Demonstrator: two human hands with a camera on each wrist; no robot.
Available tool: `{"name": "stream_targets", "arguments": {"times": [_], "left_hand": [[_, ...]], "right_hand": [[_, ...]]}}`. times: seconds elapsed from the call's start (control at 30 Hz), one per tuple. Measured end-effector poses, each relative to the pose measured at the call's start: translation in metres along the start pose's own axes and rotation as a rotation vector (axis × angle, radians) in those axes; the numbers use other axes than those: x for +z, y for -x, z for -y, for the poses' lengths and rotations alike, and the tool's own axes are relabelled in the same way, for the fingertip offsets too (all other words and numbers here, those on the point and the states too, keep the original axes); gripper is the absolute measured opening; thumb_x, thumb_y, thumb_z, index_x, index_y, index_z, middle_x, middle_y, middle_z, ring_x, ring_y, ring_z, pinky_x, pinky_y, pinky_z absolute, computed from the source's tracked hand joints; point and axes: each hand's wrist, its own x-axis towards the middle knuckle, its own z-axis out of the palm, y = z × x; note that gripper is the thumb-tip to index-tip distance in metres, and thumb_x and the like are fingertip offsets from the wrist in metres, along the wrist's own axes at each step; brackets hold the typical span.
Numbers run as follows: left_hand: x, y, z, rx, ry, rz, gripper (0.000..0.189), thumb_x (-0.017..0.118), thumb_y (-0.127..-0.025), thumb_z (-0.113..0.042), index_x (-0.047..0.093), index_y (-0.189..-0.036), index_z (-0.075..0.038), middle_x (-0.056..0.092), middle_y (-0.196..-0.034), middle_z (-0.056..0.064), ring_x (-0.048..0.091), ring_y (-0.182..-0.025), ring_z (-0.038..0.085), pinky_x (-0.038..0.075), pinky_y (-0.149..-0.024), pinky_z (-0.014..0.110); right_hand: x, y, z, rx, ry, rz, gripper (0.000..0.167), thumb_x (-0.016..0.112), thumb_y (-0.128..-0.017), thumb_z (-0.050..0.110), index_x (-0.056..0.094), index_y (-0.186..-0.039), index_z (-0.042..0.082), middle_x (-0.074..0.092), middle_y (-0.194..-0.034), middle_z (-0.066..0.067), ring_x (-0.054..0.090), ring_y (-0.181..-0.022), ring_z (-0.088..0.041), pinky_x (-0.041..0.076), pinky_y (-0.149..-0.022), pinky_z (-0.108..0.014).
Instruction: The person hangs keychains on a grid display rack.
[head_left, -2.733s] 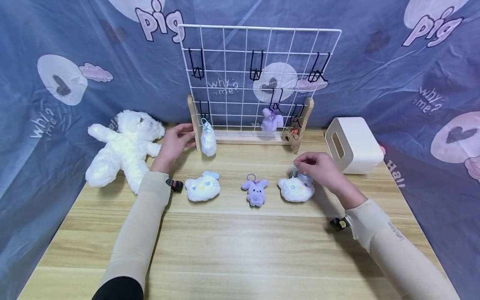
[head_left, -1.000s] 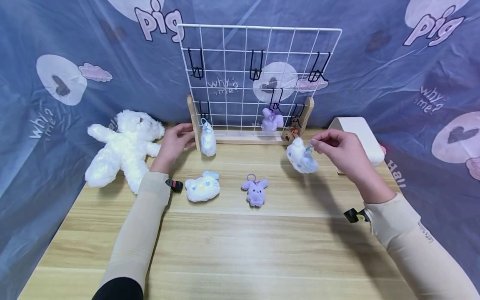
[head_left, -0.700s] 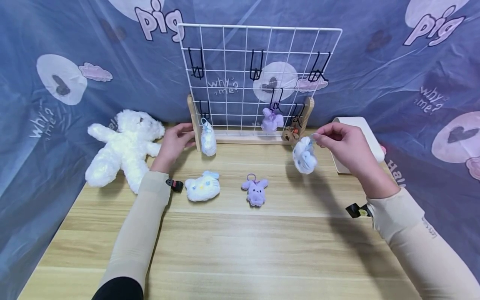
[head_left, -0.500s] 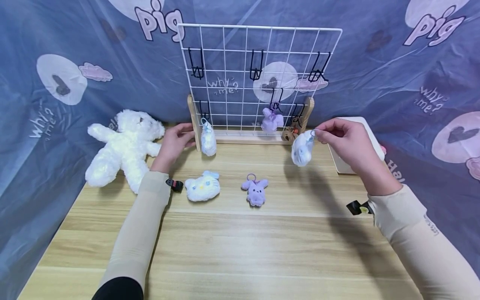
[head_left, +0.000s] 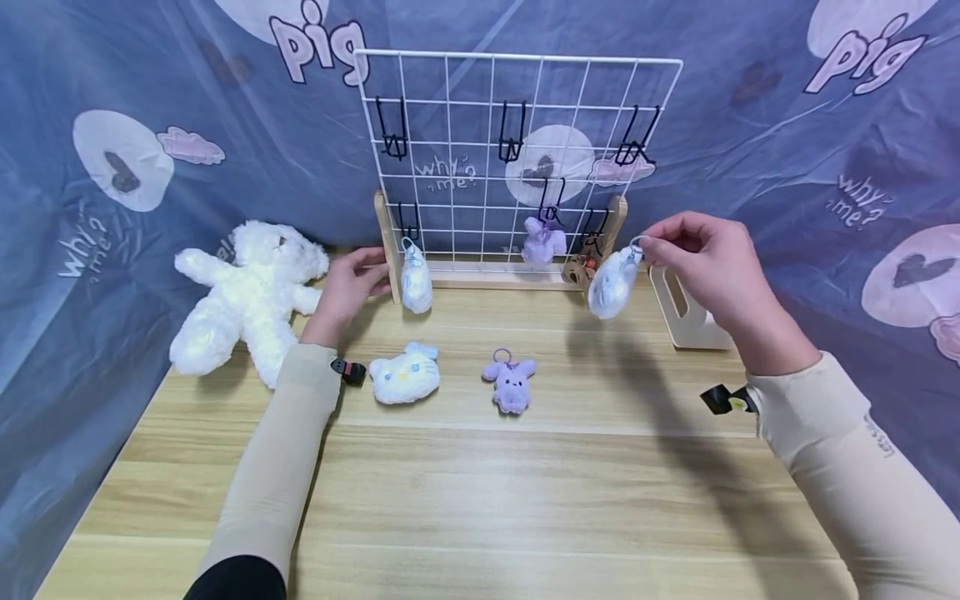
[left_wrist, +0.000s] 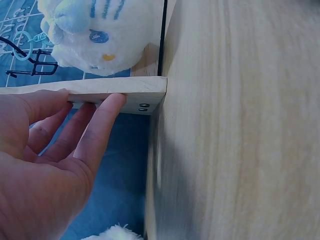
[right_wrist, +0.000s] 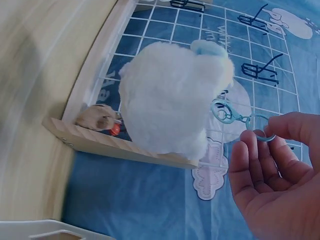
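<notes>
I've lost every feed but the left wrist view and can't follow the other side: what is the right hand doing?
Observer: The right hand pinches the blue keychain of a white plush.
Operator: Is that plush resting on the table?
Observer: No, it hangs in the air above the table.
Operator: And what lies on the table in front of the rack?
Observer: A purple plush, with a white cat-faced plush to its left.
</notes>
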Motion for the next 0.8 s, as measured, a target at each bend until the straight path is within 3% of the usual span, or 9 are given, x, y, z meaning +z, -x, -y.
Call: {"name": "stream_targets", "arguments": {"times": [0.33, 0.6, 0.8], "left_hand": [[-0.002, -0.001, 0.001, -0.001, 0.0, 0.0, 0.043, 0.065, -0.115, -0.012, 0.061, -0.156, 0.0, 0.064, -0.153, 0.028, 0.074, -0.113, 0.016, 0.074, -0.1, 0.031], [-0.002, 0.0, 0.001, 0.009, 0.005, 0.016, 0.045, 0.065, -0.114, -0.011, 0.06, -0.157, 0.001, 0.064, -0.154, 0.027, 0.072, -0.128, 0.037, 0.071, -0.108, 0.041], [-0.001, -0.001, 0.002, 0.01, 0.012, 0.007, 0.044, 0.066, -0.114, -0.011, 0.062, -0.156, 0.0, 0.064, -0.153, 0.027, 0.074, -0.122, 0.028, 0.071, -0.108, 0.042]], "right_hand": [[-0.009, -0.01, 0.015, -0.024, -0.073, -0.049, 0.003, 0.081, -0.105, 0.022, 0.083, -0.105, 0.021, 0.076, -0.08, 0.024, 0.072, -0.075, 0.002, 0.057, -0.064, -0.008], [-0.013, -0.018, 0.027, -0.072, -0.152, -0.084, 0.006, 0.08, -0.104, 0.013, 0.083, -0.102, 0.018, 0.077, -0.082, 0.021, 0.074, -0.074, 0.001, 0.064, -0.074, -0.007], [-0.019, -0.024, 0.034, -0.08, -0.178, -0.112, 0.005, 0.082, -0.103, 0.014, 0.084, -0.103, 0.019, 0.077, -0.08, 0.019, 0.074, -0.073, 0.001, 0.06, -0.069, -0.006]]}}
